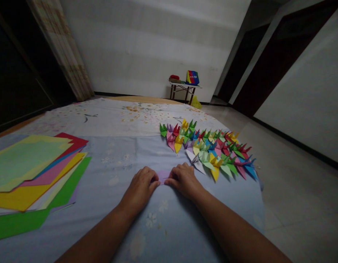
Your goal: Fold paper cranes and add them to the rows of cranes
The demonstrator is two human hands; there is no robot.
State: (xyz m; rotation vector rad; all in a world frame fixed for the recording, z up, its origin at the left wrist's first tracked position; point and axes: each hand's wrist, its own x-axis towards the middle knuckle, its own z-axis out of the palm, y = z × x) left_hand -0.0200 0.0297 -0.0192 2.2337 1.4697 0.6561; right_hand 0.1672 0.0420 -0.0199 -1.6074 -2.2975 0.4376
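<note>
A small piece of purple paper lies on the cloth between my two hands, its outer sides hidden under my fingers. My left hand pinches its left side, thumb and fingers pressed together. On the opposite side my right hand grips the paper the same way, thumb at the near edge. Just beyond my right hand stand rows of folded paper cranes in many colours, the closest being a white crane.
Loose sheets of coloured paper are piled at the left. A flowered cloth covers the round table, whose bare wooden edge shows at the back. Farther off, a small folding table holds a colourful box against the wall.
</note>
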